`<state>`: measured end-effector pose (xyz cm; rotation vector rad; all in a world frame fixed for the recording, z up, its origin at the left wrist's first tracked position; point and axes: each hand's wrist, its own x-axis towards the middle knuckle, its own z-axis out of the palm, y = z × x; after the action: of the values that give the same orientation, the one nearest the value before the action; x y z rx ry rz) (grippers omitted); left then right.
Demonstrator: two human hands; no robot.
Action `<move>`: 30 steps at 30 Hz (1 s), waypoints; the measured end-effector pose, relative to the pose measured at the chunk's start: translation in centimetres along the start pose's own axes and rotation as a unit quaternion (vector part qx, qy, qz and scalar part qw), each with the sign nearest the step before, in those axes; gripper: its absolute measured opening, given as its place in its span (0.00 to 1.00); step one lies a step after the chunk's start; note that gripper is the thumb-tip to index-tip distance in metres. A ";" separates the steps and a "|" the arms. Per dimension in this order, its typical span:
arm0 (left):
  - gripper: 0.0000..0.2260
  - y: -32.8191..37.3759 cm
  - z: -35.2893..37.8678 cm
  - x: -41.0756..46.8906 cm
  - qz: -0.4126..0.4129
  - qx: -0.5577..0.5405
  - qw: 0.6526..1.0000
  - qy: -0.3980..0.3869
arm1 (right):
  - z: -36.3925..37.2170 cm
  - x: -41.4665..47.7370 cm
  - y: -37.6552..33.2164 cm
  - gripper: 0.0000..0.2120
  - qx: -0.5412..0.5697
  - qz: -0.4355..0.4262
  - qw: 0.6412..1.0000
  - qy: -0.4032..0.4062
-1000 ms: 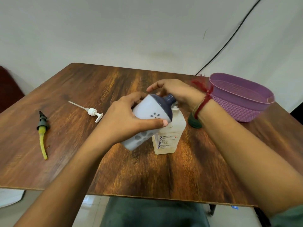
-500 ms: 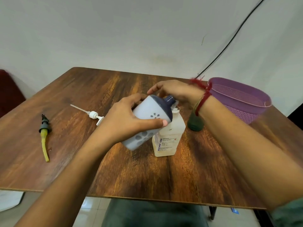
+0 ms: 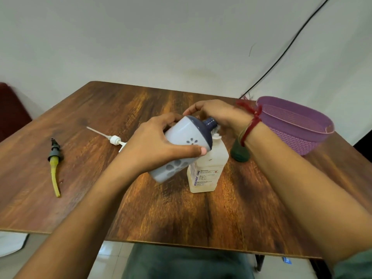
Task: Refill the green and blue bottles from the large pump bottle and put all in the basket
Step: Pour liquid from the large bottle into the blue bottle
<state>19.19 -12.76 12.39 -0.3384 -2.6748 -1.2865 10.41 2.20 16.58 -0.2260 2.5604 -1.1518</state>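
My left hand (image 3: 153,150) grips the white bottle with the dark blue top (image 3: 181,150). That bottle is tilted, and its blue neck points right, just above the open mouth of the large pale bottle (image 3: 207,170), which stands upright mid-table. My right hand (image 3: 219,115) arches over the spot where the two necks meet, with its fingers curled. What those fingers hold is hidden. The dark green bottle (image 3: 238,155) stands behind my right wrist, mostly covered. The purple basket (image 3: 298,135) sits at the right.
A white pump head with its tube (image 3: 114,138) lies on the wooden table (image 3: 181,214) left of my hands. Farther left lies a dark cap with a yellow tube (image 3: 54,164). A black cable runs down the wall behind the basket.
The head has shifted a little, so everything sits slightly lower in view. Hands and bottles keep the same pose.
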 end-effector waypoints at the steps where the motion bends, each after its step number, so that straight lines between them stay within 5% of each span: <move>1: 0.32 -0.1 0.2 -0.1 -0.001 -0.003 1.000 -0.003 | 0.3 0.1 0.4 0.15 0.015 0.004 1.000 0.003; 30: 0.33 0.1 -0.1 0.3 -0.004 -0.020 1.000 -0.001 | -0.2 -0.2 0.1 0.12 0.054 0.016 0.998 -0.029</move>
<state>18.94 -12.76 12.55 -0.3338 -2.6569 -1.3451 10.51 2.46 16.73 -0.1878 2.4343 -1.2499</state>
